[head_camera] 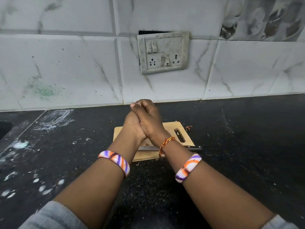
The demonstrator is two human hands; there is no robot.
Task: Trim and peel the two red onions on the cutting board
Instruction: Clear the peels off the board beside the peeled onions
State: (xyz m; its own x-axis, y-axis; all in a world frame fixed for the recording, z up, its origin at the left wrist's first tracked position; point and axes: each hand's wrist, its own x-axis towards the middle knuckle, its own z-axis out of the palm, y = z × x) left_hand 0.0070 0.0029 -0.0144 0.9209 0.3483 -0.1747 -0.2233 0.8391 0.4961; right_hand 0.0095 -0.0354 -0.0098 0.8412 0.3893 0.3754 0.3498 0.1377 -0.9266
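My left hand (132,128) and my right hand (149,119) are clasped together, palm against palm, raised above the wooden cutting board (173,129). Nothing shows between them. A knife (148,148) lies across the near part of the board, its dark handle (194,147) sticking out to the right under my right wrist. No whole red onion is visible; my hands and forearms hide the middle of the board. A small reddish scrap (189,128) lies on the counter just right of the board.
The board sits on a black speckled counter (239,146) with white smears at the left. A tiled wall with a switch and socket plate (163,52) stands right behind. A dark recess (5,129) shows at the far left edge.
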